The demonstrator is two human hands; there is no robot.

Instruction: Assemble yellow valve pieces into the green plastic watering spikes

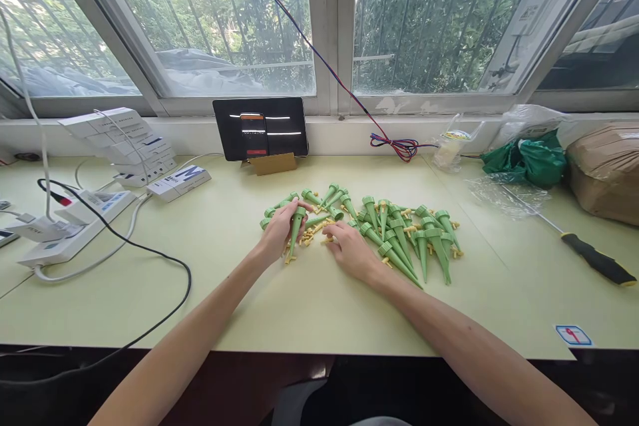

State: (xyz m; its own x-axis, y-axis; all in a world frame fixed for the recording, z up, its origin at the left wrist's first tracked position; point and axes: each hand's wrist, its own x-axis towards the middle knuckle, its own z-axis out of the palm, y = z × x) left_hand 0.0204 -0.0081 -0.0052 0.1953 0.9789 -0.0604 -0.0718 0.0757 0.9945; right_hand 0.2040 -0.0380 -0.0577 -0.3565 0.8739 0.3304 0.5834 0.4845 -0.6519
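My left hand (pixel 279 229) is closed around a green plastic watering spike (pixel 296 231), its capped end up and its point toward the table. My right hand (pixel 351 251) rests low over the table, fingers curled and fingertips at a small yellow valve piece (pixel 327 239). Loose yellow valve pieces (pixel 310 235) lie between the two hands. Behind them are several more green spikes (pixel 329 194). To the right of my right hand spreads a heap of green spikes (pixel 399 233), many with yellow valves on them.
A tablet (pixel 261 128) leans on a cardboard stand by the window. White boxes (pixel 124 140) and a power strip (pixel 74 229) with cables (pixel 164 254) occupy the left. On the right are a screwdriver (pixel 596 258), a green bag (pixel 526 158) and a brown package (pixel 606 170).
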